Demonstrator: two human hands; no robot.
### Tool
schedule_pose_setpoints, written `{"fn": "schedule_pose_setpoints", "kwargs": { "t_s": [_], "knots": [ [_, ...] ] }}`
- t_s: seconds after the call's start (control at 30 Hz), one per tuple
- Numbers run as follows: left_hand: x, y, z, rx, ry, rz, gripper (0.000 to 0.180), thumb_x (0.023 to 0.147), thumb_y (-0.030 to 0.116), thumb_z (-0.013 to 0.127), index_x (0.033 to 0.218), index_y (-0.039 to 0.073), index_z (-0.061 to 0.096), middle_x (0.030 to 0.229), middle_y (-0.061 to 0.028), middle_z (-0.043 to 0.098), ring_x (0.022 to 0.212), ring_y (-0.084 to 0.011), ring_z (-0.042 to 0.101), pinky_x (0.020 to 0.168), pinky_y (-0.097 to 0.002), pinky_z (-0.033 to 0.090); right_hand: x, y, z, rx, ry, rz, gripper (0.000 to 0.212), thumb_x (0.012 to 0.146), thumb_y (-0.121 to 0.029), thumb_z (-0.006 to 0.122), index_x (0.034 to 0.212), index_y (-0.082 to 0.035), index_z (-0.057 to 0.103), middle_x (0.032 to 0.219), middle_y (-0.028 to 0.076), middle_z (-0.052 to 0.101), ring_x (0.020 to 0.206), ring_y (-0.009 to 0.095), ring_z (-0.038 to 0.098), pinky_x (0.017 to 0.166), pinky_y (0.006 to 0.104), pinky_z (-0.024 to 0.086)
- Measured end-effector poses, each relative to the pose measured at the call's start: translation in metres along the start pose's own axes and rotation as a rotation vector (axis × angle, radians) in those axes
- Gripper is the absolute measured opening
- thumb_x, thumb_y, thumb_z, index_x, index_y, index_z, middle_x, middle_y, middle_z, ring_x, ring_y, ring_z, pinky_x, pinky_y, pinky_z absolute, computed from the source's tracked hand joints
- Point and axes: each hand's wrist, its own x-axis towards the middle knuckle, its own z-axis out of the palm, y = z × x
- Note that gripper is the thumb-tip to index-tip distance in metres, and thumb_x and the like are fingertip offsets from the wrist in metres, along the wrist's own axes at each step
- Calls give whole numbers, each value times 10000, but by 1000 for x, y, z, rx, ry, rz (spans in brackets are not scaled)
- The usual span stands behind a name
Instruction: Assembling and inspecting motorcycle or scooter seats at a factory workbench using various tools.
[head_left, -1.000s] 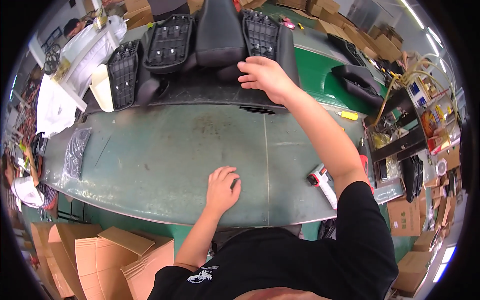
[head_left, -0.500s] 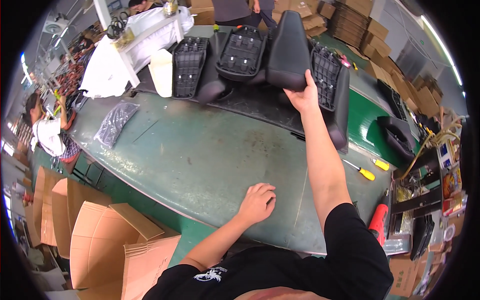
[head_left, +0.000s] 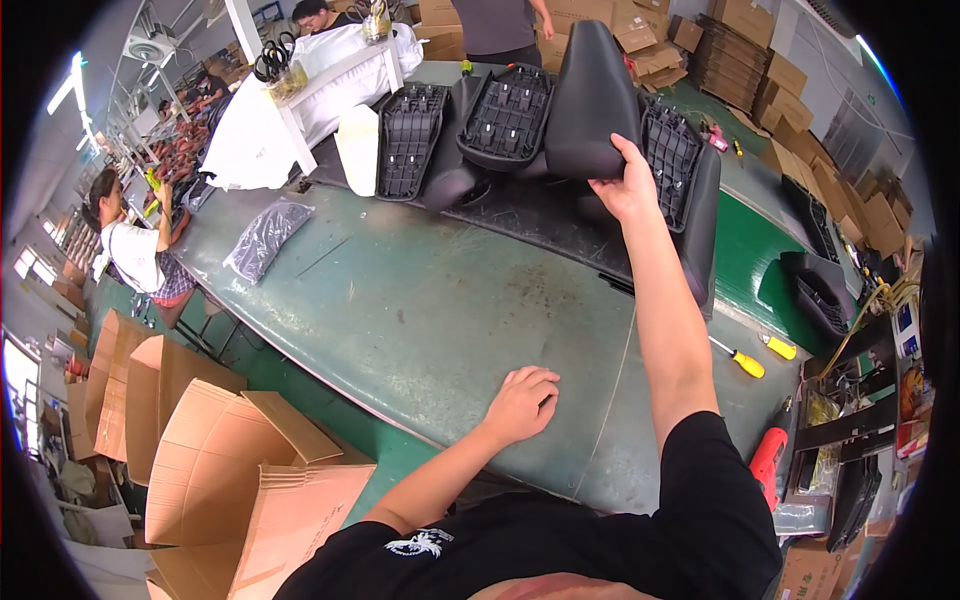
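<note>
A long black padded seat (head_left: 594, 100), smooth side showing, leans tilted at the far side of the table. My right hand (head_left: 632, 188) grips its near lower end, thumb up along the side and fingers beneath, partly hidden. On the bare green tabletop (head_left: 440, 300) close to my body, my left hand (head_left: 524, 404) rests palm down with loosely bent fingers and holds nothing. Beside the gripped seat lie others with ribbed plastic undersides up: one seat (head_left: 508, 112) just left, another seat (head_left: 410, 140) farther left, and a third seat (head_left: 672, 160) to the right.
A clear bag of dark items (head_left: 268, 240) lies at left. Yellow-handled screwdrivers (head_left: 747, 364) and a red power tool (head_left: 768, 465) sit at right. Open cardboard boxes (head_left: 210, 450) stand on the floor at lower left. Behind white wrapped material (head_left: 260, 130), people work.
The whole view has shifted, so the scene sits a little farther right and lower. My right hand keeps its grip on the seat; my left hand stays on the table.
</note>
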Motion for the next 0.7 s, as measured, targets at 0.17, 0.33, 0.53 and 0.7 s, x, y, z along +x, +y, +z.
{"fn": "schedule_pose_setpoints", "kwargs": {
  "t_s": [0.17, 0.33, 0.53, 0.7],
  "knots": [
    [0, 3, 2, -14, -4, 9, 114, 854, 117, 722, 949, 65, 688, 1189, -84, 706, 1192, -293, 619, 997, -441, 468, -109, -2, -24, -199, -55, -141, 510, 891, -169, 775, 1340, -58, 561, 1306, 94, 636, 1189, 267, 617, 1029, 479, 490],
    [-16, -4, 0, -501, 134, -308, 353, 952, 159, 696, 1272, 38, 610, 1273, -109, 664, 1225, -278, 629, 1067, -410, 474, -249, 8, -85, -542, -114, -373, 526, 813, -86, 793, 1307, -1, 633, 1283, 130, 659, 1145, 217, 637, 988, 385, 515],
    [-34, 3, -67, -1473, 572, -575, 770, 1044, 654, 407, 1521, 51, 435, 1541, -144, 510, 1362, -318, 538, 1163, -509, 404, -400, 11, -165, -1820, -647, -973, 580, 570, -131, 796, 1147, -182, 761, 1283, 209, 643, 1035, 396, 628, 895, 473, 493],
    [-52, 45, -61, -1516, 612, -841, 629, 1023, 495, 544, 1428, 13, 545, 1435, -174, 610, 1320, -356, 578, 1134, -512, 447, -478, 83, -217, -1862, -551, -705, 679, 581, -117, 851, 1246, -180, 734, 1435, 227, 538, 1205, 410, 551, 1003, 501, 451]
  ]
}}
